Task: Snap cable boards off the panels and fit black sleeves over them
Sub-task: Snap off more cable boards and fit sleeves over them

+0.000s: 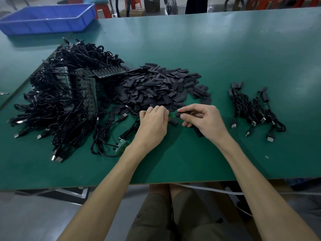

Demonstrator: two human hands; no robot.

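Observation:
My left hand (152, 122) pinches a small green cable board (172, 114) just in front of the heap of black sleeves (156, 86). My right hand (203, 119) pinches a black sleeve (181, 113) whose open end meets the tip of that board. The board's black cable (132, 129) trails down and left under my left hand. A remaining piece of green panel (123, 145) with cables lies beside my left wrist. Stacked panels with tangled black cables (69, 94) fill the left of the table.
Several cables with sleeves fitted (253, 108) lie in a group at the right. A blue plastic bin (46, 20) stands at the far left corner. Loose sleeves (173, 122) lie under my hands. The green table's front edge (156, 184) runs just above my knees.

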